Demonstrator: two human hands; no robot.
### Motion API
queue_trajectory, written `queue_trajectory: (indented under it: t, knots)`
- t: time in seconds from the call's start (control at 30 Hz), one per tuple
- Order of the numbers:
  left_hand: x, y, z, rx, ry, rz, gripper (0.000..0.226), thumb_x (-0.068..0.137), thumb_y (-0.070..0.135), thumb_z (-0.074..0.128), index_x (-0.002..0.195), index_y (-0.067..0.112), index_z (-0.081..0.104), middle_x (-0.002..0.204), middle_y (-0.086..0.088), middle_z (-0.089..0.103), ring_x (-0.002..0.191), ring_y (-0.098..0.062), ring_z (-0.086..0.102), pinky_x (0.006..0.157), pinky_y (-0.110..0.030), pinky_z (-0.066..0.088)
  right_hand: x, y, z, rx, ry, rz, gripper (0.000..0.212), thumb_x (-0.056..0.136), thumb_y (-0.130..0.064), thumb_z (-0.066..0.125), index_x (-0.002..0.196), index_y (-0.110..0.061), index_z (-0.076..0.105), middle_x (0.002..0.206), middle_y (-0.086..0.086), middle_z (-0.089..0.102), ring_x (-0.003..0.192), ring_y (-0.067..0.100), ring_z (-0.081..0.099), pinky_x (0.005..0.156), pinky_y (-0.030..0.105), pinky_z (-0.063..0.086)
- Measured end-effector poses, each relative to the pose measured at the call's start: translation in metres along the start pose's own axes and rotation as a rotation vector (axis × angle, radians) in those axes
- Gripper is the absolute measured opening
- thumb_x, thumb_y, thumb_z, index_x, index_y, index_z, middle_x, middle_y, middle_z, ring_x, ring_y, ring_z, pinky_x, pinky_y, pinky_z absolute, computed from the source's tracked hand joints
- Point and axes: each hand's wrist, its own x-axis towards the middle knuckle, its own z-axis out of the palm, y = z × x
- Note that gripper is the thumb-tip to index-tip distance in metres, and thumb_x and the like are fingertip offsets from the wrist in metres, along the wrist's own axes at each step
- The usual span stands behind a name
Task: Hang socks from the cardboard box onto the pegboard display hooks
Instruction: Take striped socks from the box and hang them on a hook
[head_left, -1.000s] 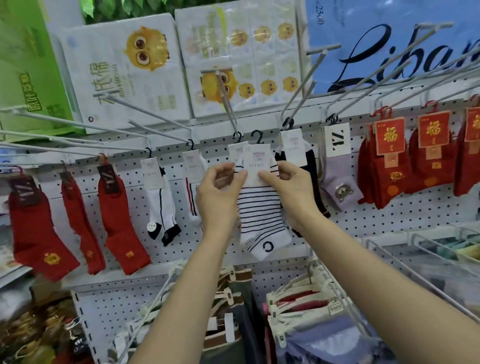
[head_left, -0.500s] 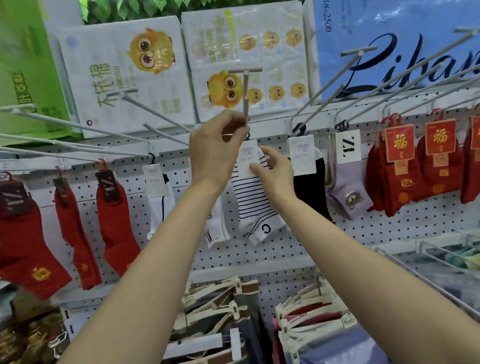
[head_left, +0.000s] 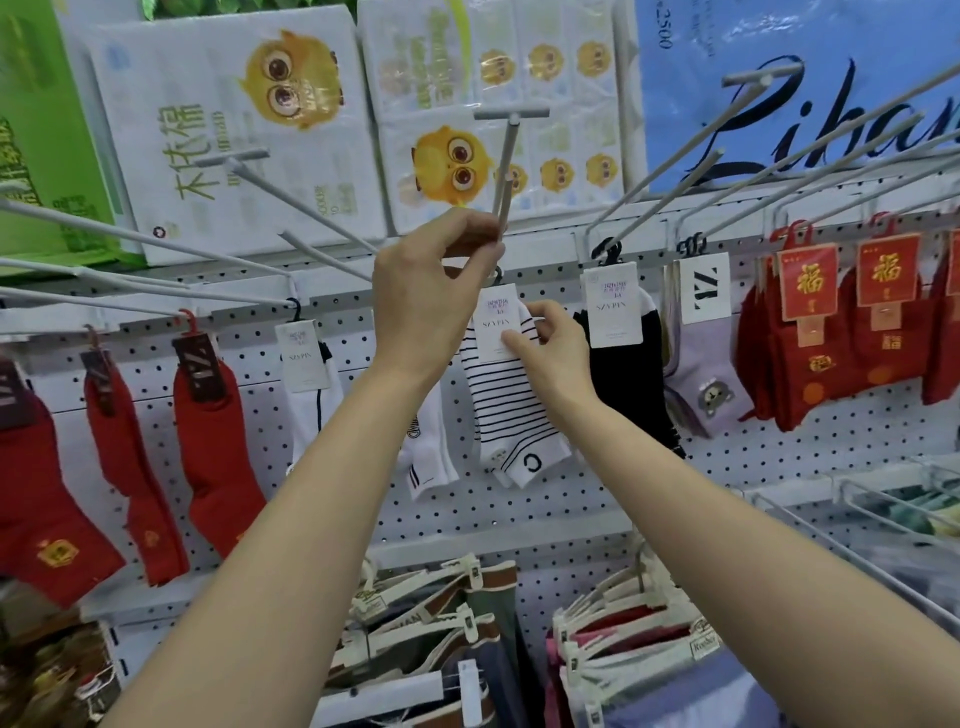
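One hanger hook (head_left: 497, 274) half-hidden, left hand (head_left: 426, 291)

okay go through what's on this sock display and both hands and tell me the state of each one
Left hand: raised, fingers pinching at the hook.
Right hand: pinching the label of the striped sock.
Striped sock: hanging upright against the pegboard.
Black sock: hung.
Red socks: hung.
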Motion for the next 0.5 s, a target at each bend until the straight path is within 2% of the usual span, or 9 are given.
queue_trajectory:
  t: [0.17,0.3,0.4,0.5]
  knots:
    - [-0.001,0.0,-0.006,0.01,-0.057,-0.023,0.015,0.09,0.018,0.07,0.104,0.017,0.074,0.095,0.011,0.074,0.09,0.0,0.069,0.075,-0.014,0.052,-0.002,-0.002,-0.002,-0.05,-0.008,0.002,0.018,0.081,-0.02,0.066,0.098,-0.025,0.062,0.093,-0.002,0.073,0.087,0.018,0.07,0.084,0.05,0.057]
    - [-0.008,0.003,-0.015,0.044,-0.09,-0.046,0.021,0.089,0.019,0.071,0.11,0.021,0.073,0.098,0.014,0.073,0.09,0.004,0.068,0.075,-0.008,0.051,-0.011,-0.009,-0.005,-0.136,0.031,-0.037,0.03,0.088,-0.018,0.069,0.117,-0.019,0.062,0.112,-0.001,0.068,0.105,0.014,0.063,0.097,0.039,0.052]
    - [-0.019,0.001,-0.025,0.096,-0.11,-0.053,0.024,0.09,0.025,0.07,0.113,0.022,0.072,0.102,0.016,0.071,0.092,0.0,0.068,0.084,-0.024,0.057,-0.025,-0.018,-0.007,-0.227,0.057,-0.093,0.041,0.093,-0.017,0.066,0.133,-0.013,0.056,0.127,0.002,0.062,0.115,0.012,0.057,0.102,0.028,0.046]
    - [-0.036,-0.002,-0.034,0.181,-0.141,-0.021,0.024,0.092,0.032,0.068,0.115,0.025,0.07,0.108,0.013,0.072,0.098,-0.006,0.067,0.088,-0.037,0.055,-0.042,-0.025,-0.011,-0.356,0.102,-0.195,0.043,0.094,-0.021,0.064,0.135,-0.014,0.054,0.129,0.001,0.06,0.117,0.015,0.056,0.102,0.032,0.046]
